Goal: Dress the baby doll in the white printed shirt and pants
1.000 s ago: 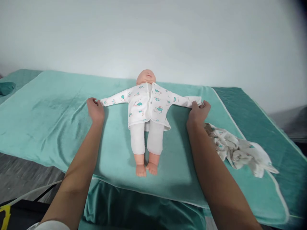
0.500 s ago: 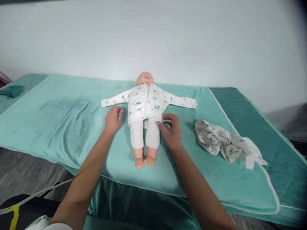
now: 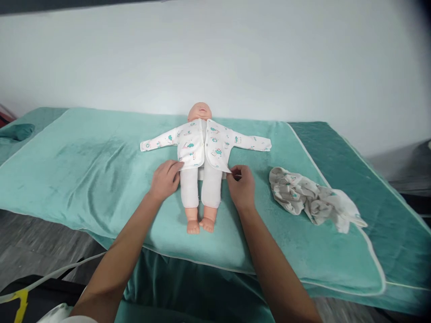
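A baby doll (image 3: pixel 200 110) lies on its back with both arms spread, its head toward the wall. It wears a white printed baby jacket (image 3: pixel 217 142), unfastened down the front, over white cloth legs; the feet are bare. My left hand (image 3: pixel 166 180) is closed at the jacket's lower left corner, fingertips on the hem beside the doll's hip. At the opposite lower corner, my right hand (image 3: pixel 241 183) pinches the hem and draws it out to a point.
A crumpled printed cloth garment (image 3: pixel 313 197) lies to the right on the light green mat (image 3: pixel 101 179). Darker green bedding (image 3: pixel 350 170) extends beneath it. A white wall (image 3: pixel 215 54) stands behind. A pale tube with yellow tape (image 3: pixel 22 305) is at lower left.
My left hand has moved right and down to the jacket's hem and closed there. My right hand has pinched the other corner and pulled it outward. The view has shifted slightly.
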### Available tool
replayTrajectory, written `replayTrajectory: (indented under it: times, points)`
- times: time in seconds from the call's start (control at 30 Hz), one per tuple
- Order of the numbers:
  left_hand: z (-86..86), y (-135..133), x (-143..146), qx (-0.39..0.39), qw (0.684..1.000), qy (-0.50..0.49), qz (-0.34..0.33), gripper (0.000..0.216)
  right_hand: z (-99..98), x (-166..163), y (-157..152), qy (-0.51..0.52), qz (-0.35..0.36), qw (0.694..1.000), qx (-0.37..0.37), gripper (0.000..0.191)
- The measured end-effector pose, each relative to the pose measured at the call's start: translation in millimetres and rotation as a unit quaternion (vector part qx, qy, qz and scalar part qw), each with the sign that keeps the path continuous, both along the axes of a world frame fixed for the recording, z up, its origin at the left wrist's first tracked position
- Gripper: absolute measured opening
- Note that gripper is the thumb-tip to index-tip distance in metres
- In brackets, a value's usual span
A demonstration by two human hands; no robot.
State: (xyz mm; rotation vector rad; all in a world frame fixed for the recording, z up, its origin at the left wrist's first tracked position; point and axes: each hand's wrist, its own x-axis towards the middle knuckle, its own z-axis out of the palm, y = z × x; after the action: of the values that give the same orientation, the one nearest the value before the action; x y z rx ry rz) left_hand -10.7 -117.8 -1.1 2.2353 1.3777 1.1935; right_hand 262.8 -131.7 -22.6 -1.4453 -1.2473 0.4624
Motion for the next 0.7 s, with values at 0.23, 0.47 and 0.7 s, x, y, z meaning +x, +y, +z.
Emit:
replayTrajectory:
  times: [0.23,0.47,0.7]
  points:
    - [-6.8,2.7,-4.2,0.06,0.996,0.051,0.032,0.013,-2.4,2.5,0.9,-0.013,0.0,1.0,0.007,0.016]
    - [-2.0,0.6,-6.1,0.031,0.999,0.015,0.029,0.002,-3.5,3.4,2.4,-0.035,0.002,0.999,0.0,0.024]
    - [1.6,6.4,-7.8,0.003,0.996,0.018,0.091,0.04,2.6,0.8,-2.2,-0.1,0.021,0.994,-0.04,0.022]
